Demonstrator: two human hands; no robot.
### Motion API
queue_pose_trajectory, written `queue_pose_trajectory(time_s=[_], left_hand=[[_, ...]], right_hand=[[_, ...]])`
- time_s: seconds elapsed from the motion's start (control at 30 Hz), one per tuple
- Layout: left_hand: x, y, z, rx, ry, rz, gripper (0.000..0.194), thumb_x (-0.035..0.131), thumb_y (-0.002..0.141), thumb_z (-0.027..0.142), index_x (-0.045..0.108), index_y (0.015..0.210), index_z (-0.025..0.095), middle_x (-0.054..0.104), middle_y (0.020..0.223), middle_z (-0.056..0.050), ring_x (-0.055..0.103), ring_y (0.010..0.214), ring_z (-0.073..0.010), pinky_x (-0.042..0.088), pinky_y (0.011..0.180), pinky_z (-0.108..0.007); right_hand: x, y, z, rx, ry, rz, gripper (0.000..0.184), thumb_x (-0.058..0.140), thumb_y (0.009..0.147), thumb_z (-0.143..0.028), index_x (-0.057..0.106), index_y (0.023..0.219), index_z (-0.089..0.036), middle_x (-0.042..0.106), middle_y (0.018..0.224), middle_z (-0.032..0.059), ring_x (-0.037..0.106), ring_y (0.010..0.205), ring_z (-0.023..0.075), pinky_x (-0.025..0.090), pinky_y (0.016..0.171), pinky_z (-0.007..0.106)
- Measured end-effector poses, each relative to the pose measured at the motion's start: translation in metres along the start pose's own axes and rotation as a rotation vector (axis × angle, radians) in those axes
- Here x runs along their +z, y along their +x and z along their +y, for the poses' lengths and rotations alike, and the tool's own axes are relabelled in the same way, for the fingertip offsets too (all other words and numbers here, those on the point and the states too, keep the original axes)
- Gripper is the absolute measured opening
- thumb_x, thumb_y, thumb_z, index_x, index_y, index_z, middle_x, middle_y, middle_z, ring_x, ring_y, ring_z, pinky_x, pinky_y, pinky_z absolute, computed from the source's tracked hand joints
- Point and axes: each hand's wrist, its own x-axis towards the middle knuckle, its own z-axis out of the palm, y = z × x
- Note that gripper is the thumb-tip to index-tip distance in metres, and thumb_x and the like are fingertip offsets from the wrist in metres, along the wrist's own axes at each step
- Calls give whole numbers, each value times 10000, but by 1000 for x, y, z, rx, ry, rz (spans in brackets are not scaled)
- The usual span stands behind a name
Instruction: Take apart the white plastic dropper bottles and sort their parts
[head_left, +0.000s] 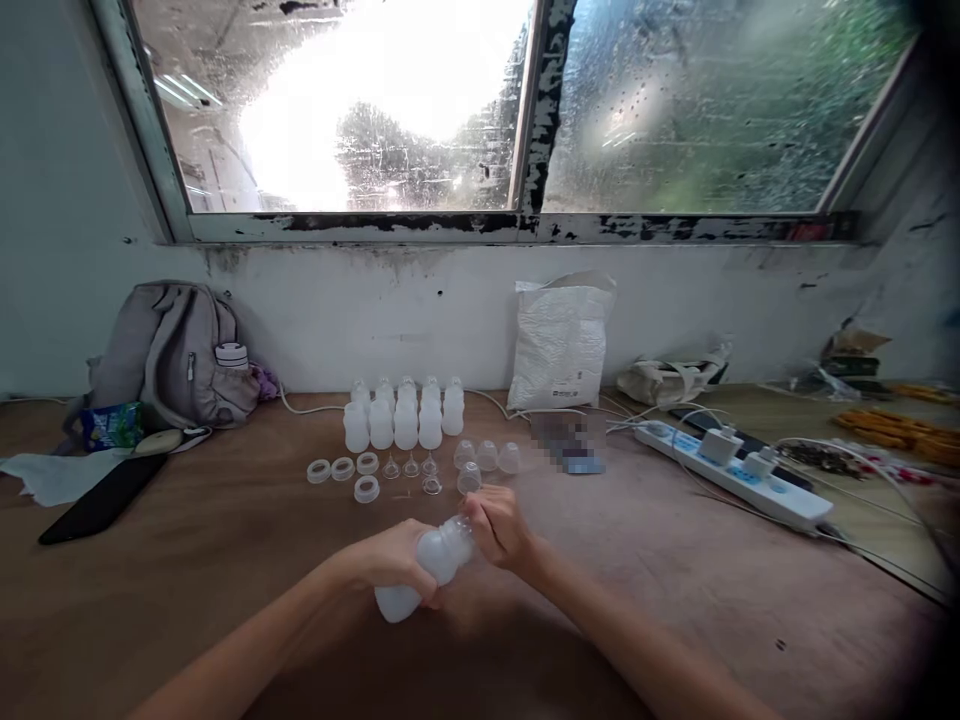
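While the left hand point(399, 557) curls fingers round a tilted bottle point(441, 556) and the right hand point(501, 525) pinches its top, uneven pulling risks slippage.

Bottles point(406, 425) behind rings point(343, 469) and teats point(410, 465), caps point(487, 457) right of teats, backpack point(176, 350) far left

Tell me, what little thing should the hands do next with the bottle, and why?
Probably the right hand should gently press or turn at the top of the baby bottle, with the left hand holding firm. The right fingers are closed at that top end, the left hand wraps the body, and the tilted bottle might slip.
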Motion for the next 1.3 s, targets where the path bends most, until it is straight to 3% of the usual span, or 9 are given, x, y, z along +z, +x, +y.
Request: queue_pose_trajectory(time_s=[0.1, 0.17, 0.3, 0.4, 0.6, 0.73, 0.9, 1.03, 1.3], left_hand=[[-8, 2, -18, -103, -333, -267, 269, 593, 512, 175, 552, 777, 146, 574, 581, 6, 514, 475, -140, 398, 442, -252], [-16, 2, -32, -87, -496, -355, 322, 551, 507, 170, 558, 826, 129, 579, 566, -7, 516, 458, -147, 400, 422, -255], [-27, -1, -52, 24, -713, -292, 368, 531, 535, 203, 541, 893, 115, 563, 587, -8, 514, 472, -131, 418, 458, -258], [-27, -2, -56, 73, -720, -207, 376, 550, 580, 206, 512, 945, 126, 576, 655, -17, 541, 528, -139, 428, 524, -279], [-21, -3, -46, 65, -682, -204, 417, 609, 576, 206, 494, 970, 132, 587, 704, -26, 558, 569, -143, 431, 598, -308], [-18, -5, -41, 61, -668, -208, 418, 619, 585, 214, 491, 975, 132, 588, 708, -26, 563, 588, -143, 426, 619, -306], [-15, -7, -38, 75, -665, -151, 401, 587, 632, 219, 460, 1003, 139, 595, 748, -47, 581, 610, -162, 430, 600, -300], [-9, -8, -32, 98, -653, -55, 336, 576, 639, 214, 478, 952, 142, 591, 834, -72, 573, 611, -157, 435, 554, -284], [3, -9, -23, 124, -533, 153, 358, 641, 653, 276, 543, 980, 168, 521, 833, -23, 499, 695, -127, 435, 592, -255]], right_hand=[[3, -7, 8, -89, 27, 70, 294, 249, 852, -168, 475, 663, -177, 541, 566, 33, 457, 497, 127, 340, 531, 254], [-1, -9, 19, 19, 20, 148, 250, 269, 855, -178, 493, 744, -175, 548, 627, 33, 485, 555, 134, 367, 561, 252], [-13, -9, 53, 493, -94, 367, 201, 421, 819, -288, 450, 971, -159, 527, 771, 37, 471, 563, 124, 398, 559, 251], [-17, -9, 74, 652, -151, 413, 296, 502, 754, -336, 438, 976, -151, 516, 798, 38, 469, 558, 123, 408, 554, 256], [-11, -13, 80, 625, -258, 102, 101, 492, 685, -221, 509, 776, -179, 556, 791, 46, 512, 683, 168, 404, 653, 287], [-5, -15, 79, 632, -304, -26, 160, 485, 686, -189, 545, 834, -181, 561, 838, 60, 535, 772, 197, 413, 702, 312], [-8, -11, 71, 514, -320, 119, 194, 476, 767, -255, 567, 918, -176, 553, 955, 101, 507, 911, 233, 393, 805, 368], [-13, -4, 41, 403, -104, 147, 189, 402, 840, -258, 574, 863, -183, 574, 805, 58, 527, 748, 170, 416, 708, 294], [11, -8, -4, 511, 505, -29, 353, 289, 895, -375, 566, 834, -165, 496, 583, -9, 468, 499, 94, 388, 509, 220]])
